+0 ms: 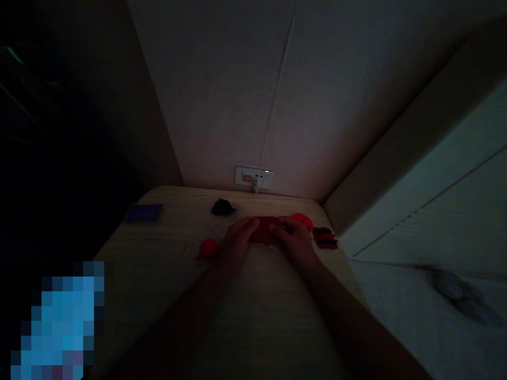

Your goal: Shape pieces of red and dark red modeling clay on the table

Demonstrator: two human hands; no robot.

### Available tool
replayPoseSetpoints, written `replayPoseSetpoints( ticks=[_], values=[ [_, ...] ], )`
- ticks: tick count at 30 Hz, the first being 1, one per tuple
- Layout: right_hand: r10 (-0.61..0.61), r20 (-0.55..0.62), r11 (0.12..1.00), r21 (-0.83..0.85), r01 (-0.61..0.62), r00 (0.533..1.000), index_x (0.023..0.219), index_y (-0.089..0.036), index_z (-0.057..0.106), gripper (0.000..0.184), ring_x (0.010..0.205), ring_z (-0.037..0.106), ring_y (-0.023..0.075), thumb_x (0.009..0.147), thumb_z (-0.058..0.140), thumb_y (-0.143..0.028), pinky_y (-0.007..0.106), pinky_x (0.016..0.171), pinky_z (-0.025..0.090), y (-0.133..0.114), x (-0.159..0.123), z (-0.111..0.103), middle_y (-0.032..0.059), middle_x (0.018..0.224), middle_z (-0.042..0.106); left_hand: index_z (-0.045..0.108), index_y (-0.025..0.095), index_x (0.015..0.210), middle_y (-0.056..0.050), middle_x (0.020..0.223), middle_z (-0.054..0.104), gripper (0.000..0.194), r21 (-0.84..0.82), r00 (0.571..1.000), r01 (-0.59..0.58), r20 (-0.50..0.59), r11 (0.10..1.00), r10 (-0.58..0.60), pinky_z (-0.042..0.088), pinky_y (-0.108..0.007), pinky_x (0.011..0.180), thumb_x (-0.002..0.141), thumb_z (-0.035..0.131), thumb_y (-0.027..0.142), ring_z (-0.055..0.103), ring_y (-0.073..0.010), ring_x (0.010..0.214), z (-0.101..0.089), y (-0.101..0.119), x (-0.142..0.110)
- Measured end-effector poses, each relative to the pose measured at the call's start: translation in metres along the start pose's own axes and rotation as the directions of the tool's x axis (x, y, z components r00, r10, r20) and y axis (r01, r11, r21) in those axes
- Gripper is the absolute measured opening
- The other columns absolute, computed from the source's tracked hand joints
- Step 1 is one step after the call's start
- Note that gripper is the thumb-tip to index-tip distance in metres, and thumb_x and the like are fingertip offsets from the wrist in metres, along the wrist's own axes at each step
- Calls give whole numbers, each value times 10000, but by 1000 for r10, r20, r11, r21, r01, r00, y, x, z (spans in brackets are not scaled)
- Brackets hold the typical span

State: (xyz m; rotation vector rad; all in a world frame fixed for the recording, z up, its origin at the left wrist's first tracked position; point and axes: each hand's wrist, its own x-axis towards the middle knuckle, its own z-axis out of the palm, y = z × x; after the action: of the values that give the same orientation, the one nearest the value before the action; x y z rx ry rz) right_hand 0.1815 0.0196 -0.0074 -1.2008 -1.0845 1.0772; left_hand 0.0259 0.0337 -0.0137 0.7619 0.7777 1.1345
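Both my hands hold a flat dark red piece, which looks like modelling clay, over the wooden table. My left hand grips its left side, with the thumb on top. On the right side, my right hand closes round the edge, thumb across the face. A bright red lump lies just left of my left hand. Behind it sits a black lump on what seems to be clear film. Beyond my right hand are a red round piece with dark spots and a dark red square with black and red strips.
The room is dark. A purple packet lies at the back left of the wooden tabletop. Behind it, the wall carries a socket plate with a plug in it. A pale panel borders the right side. A pixelated blue patch covers the lower left.
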Motion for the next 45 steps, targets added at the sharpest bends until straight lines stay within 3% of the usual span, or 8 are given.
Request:
replayPoseSetpoints(
  ticks=[11, 17, 20, 24, 28, 32, 39, 45],
  values=[
    [-16, 25, 1000, 23, 16, 1000, 759, -196, 773, 292, 572, 610, 153, 730, 857, -475, 270, 548, 468, 1, -1, 1, 14, 660, 725, 774, 144, 1016, -89, 949, 785, 325, 308, 983, -183, 38, 934, 180, 545, -321, 775, 849, 715, 417, 711, -212, 839, -4, 1, -4],
    [-57, -3, 997, -58, 57, 998, 750, -190, 782, 289, 596, 620, 163, 751, 840, -473, 282, 572, 482, 1, 0, -2, 32, 689, 738, 773, 145, 967, -74, 904, 771, 306, 235, 991, -135, 9, 962, 137, 529, -299, 731, 826, 747, 414, 688, -192, 786, -5, -4, 1],
    [-138, -60, 984, -125, 130, 989, 772, -196, 775, 245, 651, 628, 179, 782, 818, -437, 299, 607, 499, -4, -5, 1, 37, 723, 730, 753, 161, 988, -76, 962, 768, 292, -11, 997, -73, -33, 997, 73, 530, -295, 735, 846, 719, 414, 693, -197, 835, 1, -3, 2],
    [-548, 103, 723, -439, 532, 830, 981, -197, 783, 166, 732, 634, 193, 851, 781, -301, 341, 705, 536, -16, -26, 19, 56, 818, 721, 723, 153, 1099, -107, 1051, 760, 383, -355, 994, 86, -29, 931, -103, 544, -326, 856, 949, 567, 469, 701, -217, 963, 8, 11, -5],
    [-610, 371, 611, -342, 714, 700, 1157, -196, 720, 287, 994, 664, 262, 927, 677, -361, 417, 853, 567, -24, -43, 35, 120, 1056, 711, 673, 93, 1255, -186, 1198, 733, 655, -527, 968, 250, 141, 812, -207, 501, -411, 1022, 982, 383, 613, 664, -297, 1170, 9, 24, -16],
    [-613, 221, 638, -427, 640, 758, 1283, -205, 620, 325, 1038, 634, 272, 998, 518, -321, 465, 884, 549, -24, -42, 34, 134, 1139, 670, 584, 54, 1394, -220, 1311, 684, 818, -612, 944, 326, 249, 721, -215, 461, -464, 1078, 953, 349, 702, 622, -352, 1254, 7, 27, -20],
    [-528, 403, 487, -578, 655, 748, 1424, -167, 526, 608, 1311, 523, 370, 902, 693, -429, 599, 1101, 425, -11, -36, 30, 203, 1390, 590, 544, 36, 1418, -255, 1375, 637, 892, -646, 927, 372, 298, 666, -229, 428, -493, 1121, 927, 358, 757, 588, -376, 1311, 4, 27, -16],
    [-512, 361, 535, -577, 618, 780, 1568, -181, 351, 619, 1480, 388, 339, 1022, 478, -445, 602, 1199, 326, -10, -40, 32, 189, 1565, 465, 682, 101, 1180, -204, 1218, 720, 689, -619, 905, 423, 326, 662, -273, 484, -482, 1072, 946, 405, 687, 629, -362, 1255, 7, 19, -16]
  ],
)
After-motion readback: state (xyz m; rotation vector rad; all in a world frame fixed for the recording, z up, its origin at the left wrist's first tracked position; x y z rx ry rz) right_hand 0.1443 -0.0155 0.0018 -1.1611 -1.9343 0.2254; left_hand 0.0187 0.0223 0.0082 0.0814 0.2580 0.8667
